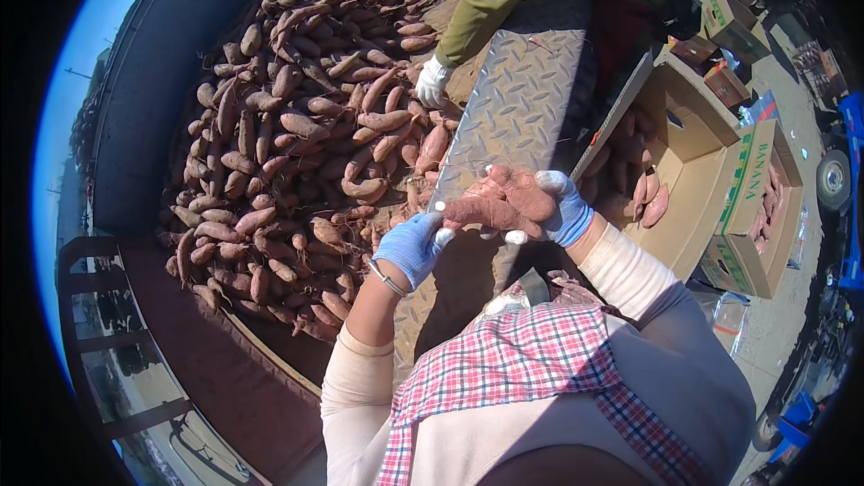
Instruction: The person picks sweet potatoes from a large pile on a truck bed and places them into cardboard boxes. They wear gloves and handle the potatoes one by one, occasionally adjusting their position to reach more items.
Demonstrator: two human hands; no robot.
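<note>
Several red-skinned sweet potatoes (496, 206) are held together above the edge of a diamond-plate metal ledge (520, 98). My right hand (567, 209), in a blue knit glove with whitish fingertips, grips them from the right and from below. At their left end, my left hand (413, 243), gloved the same way, has its fingers closed on the tip of the nearest sweet potato. A large pile of sweet potatoes (283, 135) lies in the truck bed left of the ledge. To the right, an open cardboard box (682, 169) holds more of them in its shaded left part.
Across the ledge, a co-worker's white-gloved hand (433, 83) reaches to the pile from a green sleeve. A banana carton (732, 216) with sweet potatoes stands beyond the open box. The truck bed's side wall (145, 101) rises at left; further cartons (732, 27) stand at upper right.
</note>
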